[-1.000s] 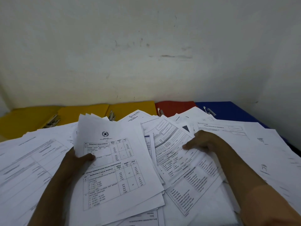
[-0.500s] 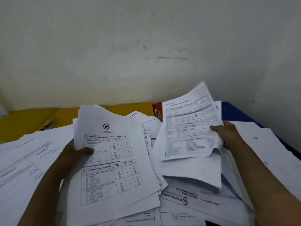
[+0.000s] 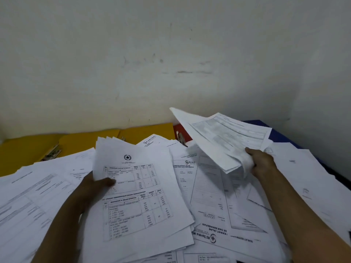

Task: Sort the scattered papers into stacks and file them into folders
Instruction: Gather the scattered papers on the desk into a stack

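White printed papers [image 3: 209, 190] lie scattered in overlapping layers across the whole surface. My left hand [image 3: 95, 186] grips a fanned stack of sheets [image 3: 140, 196] by its left edge, thumb on the top page, which bears a star emblem and tables. My right hand [image 3: 262, 164] grips a smaller bundle of forms [image 3: 222, 137] at its near corner and holds it lifted and tilted above the pile. Yellow folders [image 3: 91, 143], a red folder [image 3: 179, 129] and a blue folder [image 3: 279, 135] lie along the wall, partly covered by papers.
A pale, scuffed wall [image 3: 171, 63] rises directly behind the folders and turns a corner at the right. Metal clips [image 3: 50, 153] show on the open yellow folder. The surface's right edge [image 3: 340, 179] drops off beside the blue folder.
My right hand picked a bundle of forms out of the pile, raised it, and has now tipped it flatter and further right. My left hand keeps holding its stack, almost still.
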